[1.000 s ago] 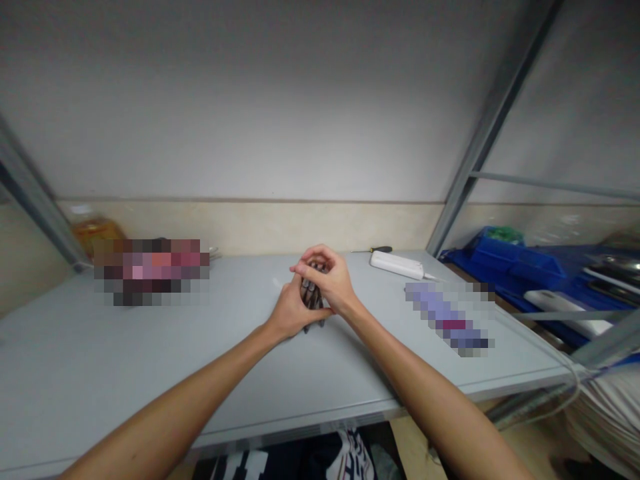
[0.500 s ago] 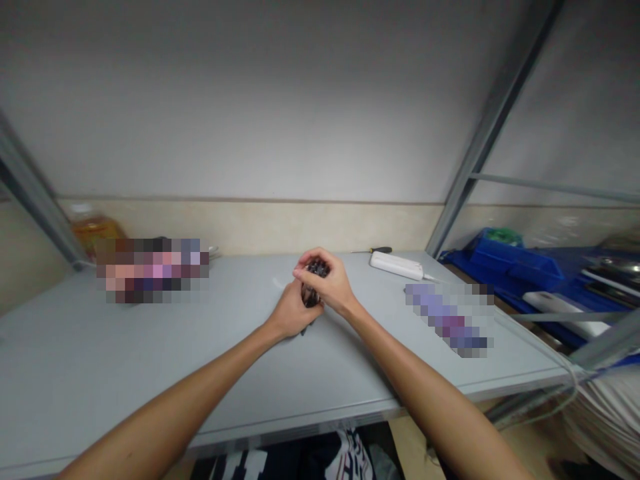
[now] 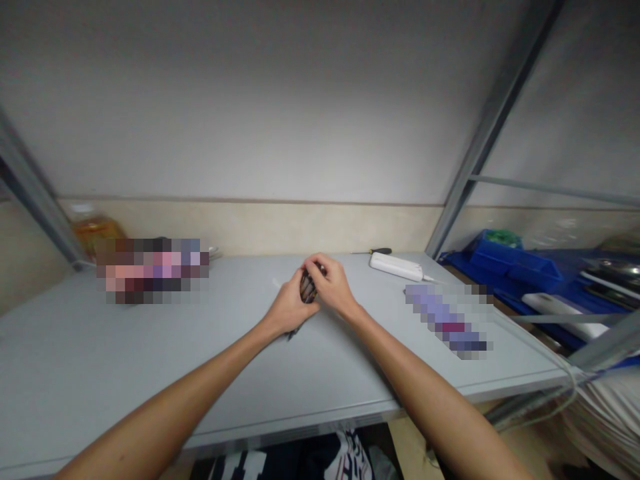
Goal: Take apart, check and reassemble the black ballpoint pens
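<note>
Both hands meet over the middle of the grey table [image 3: 240, 380], fingers curled around a small dark, shiny bundle [image 3: 309, 287] with brownish streaks. Its exact kind is unclear, since the fingers cover most of it. My left hand [image 3: 290, 308] grips it from the left and below, thumb toward the right hand. From the upper right, my right hand [image 3: 334, 283] closes over its top, with the thumb and fingers pressed on it. A thin dark end pokes out beneath my left hand.
Right of the hands lie a white power strip [image 3: 396, 267] with a cord and a screwdriver [image 3: 381, 251]. A blurred-out purple item [image 3: 445, 320] sits nearer. At the left are a bottle [image 3: 97, 230] and another blurred item [image 3: 155, 270]. Blue bins [image 3: 515, 260] stand beyond a metal post.
The dark bundle has turned and tilted in my hands, and more of its streaked side shows. My right hand has dipped slightly, and the end poking out below has shifted left.
</note>
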Demonstrator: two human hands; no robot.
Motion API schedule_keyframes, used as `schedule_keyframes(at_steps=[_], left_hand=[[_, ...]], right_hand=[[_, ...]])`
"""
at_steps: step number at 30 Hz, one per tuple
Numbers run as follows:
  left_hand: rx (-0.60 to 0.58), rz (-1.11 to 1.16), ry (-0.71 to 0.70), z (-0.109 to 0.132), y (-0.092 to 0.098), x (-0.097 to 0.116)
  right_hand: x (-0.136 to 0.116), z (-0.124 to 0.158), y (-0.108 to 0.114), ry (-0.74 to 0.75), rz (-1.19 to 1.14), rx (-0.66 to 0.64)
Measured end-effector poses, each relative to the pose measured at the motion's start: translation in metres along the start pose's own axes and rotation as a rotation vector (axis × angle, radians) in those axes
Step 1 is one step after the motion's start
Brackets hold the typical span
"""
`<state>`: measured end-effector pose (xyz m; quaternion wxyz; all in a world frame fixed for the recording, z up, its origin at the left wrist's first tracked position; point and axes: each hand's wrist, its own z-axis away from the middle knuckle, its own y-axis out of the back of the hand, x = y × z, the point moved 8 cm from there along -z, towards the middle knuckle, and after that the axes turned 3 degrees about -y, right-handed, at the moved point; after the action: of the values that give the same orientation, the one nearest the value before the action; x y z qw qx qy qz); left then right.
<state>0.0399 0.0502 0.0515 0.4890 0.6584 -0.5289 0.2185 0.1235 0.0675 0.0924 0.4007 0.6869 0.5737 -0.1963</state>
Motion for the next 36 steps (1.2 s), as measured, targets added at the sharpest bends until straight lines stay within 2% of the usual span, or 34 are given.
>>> schedule_keyframes(at_steps=[5,9,14,18,23,27,31,36], left_hand=[[-0.088,-0.363,0.08,0.001,0.002,-0.012],[-0.168,-0.667,0.167,0.003,0.004,-0.023],[-0.251,-0.861,0.21,0.005,0.008,-0.028],[-0.311,-0.922,0.23,0.005,0.011,-0.028],[-0.354,-0.896,0.205,0.004,0.012,-0.023],[-0.363,-0.878,0.188,0.004,0.011,-0.023],[-0.348,-0.859,0.17,0.004,0.011,-0.024],[-0.322,-0.789,0.13,0.004,0.005,-0.02]], right_hand=[[0.012,0.002,-0.011,0.033,0.196,-0.105],[0.021,0.005,-0.021,-0.004,0.27,-0.182],[0.03,0.01,-0.036,-0.025,0.355,-0.283],[0.033,0.011,-0.038,0.027,0.396,-0.343],[0.023,0.013,-0.035,0.175,0.357,-0.502],[0.02,0.016,-0.03,0.176,0.419,-0.569],[0.02,0.025,-0.037,0.162,0.539,-0.663],[0.018,0.027,-0.041,0.112,0.816,-0.58]])
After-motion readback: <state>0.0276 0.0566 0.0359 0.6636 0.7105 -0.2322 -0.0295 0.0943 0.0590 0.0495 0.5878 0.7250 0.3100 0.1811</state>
